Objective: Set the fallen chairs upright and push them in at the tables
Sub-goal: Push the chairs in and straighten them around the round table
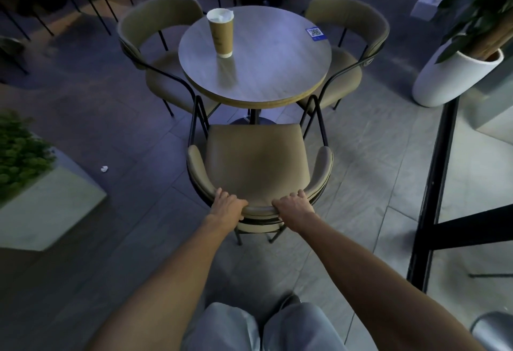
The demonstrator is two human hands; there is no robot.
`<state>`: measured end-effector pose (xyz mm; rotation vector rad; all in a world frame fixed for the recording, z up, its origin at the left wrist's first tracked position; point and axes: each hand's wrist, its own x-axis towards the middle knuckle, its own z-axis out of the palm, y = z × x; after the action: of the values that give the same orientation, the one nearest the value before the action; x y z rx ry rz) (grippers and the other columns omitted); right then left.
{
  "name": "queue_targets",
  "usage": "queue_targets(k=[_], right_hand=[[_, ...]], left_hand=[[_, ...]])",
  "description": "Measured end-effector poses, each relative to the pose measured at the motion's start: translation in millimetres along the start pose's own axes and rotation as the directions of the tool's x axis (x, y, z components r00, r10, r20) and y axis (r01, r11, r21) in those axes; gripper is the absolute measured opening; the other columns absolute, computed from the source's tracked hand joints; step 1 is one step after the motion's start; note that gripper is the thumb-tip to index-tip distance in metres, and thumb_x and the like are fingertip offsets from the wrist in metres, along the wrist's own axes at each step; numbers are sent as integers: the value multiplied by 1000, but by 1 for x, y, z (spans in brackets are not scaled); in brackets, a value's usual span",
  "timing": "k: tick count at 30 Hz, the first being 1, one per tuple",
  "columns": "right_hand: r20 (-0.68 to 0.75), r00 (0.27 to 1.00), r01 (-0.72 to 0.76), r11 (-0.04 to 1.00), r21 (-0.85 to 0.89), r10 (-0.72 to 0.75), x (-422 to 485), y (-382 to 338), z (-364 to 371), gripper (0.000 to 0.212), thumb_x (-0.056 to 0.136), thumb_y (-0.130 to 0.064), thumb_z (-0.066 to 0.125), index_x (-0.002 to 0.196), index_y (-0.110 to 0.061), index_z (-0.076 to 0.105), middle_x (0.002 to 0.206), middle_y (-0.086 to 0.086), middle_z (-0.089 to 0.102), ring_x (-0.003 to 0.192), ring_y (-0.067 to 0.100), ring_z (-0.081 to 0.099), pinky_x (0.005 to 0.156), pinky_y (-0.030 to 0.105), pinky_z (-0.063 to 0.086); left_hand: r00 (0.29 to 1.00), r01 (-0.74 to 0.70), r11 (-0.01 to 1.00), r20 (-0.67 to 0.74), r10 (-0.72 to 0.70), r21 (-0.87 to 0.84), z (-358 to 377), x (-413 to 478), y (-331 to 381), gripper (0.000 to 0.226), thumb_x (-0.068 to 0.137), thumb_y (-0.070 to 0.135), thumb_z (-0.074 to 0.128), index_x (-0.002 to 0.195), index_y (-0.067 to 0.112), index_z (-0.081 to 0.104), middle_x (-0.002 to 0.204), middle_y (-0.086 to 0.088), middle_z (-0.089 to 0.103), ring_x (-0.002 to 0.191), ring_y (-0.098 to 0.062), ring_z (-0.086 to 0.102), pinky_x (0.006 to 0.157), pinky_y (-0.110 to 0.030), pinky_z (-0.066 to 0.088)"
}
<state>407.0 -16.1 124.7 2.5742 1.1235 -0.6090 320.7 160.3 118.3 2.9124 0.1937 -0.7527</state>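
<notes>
An olive padded chair [256, 162] with thin black legs stands upright in front of me, its seat facing a round grey table [263, 67]. The seat's front edge lies just short of the table's rim. My left hand [227, 205] and my right hand [294, 206] both grip the top of its curved backrest, a little apart. Two matching chairs stand pushed in at the table, one on the left [158, 45] and one on the right [349, 45].
A tall paper cup [221, 32] and a blue QR sticker [315, 32] are on the table. A white planter [449, 78] and a black metal frame [435, 184] stand at right. A concrete planter [41, 206] sits at left, with crumpled paper [104, 169] on the floor.
</notes>
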Motion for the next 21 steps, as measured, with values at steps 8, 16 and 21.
queue_targets(k=[8,16,21], right_hand=[[7,999,36,997,-63,-36,-17,17,13,26,102,-16,45,126,-19,55,118,9,66,118,33,56,112,54,29],[20,998,58,996,-74,-56,-32,30,15,29,101,-14,45,129,-17,54,118,9,66,118,34,55,112,54,29],[23,998,55,996,-73,-53,-37,35,15,25,101,-15,46,122,-17,59,117,9,67,116,32,57,110,52,33]], left_hand=[[999,46,999,11,-45,-28,7,-10,30,33,98,24,57,131,25,60,123,-9,61,124,-33,47,120,-51,11],[996,81,996,38,-80,-42,10,-15,51,34,99,20,55,132,25,59,126,-11,58,127,-35,44,121,-53,4],[997,71,996,22,-70,-58,12,-18,57,35,99,20,54,133,25,58,125,-11,58,125,-34,44,121,-53,3]])
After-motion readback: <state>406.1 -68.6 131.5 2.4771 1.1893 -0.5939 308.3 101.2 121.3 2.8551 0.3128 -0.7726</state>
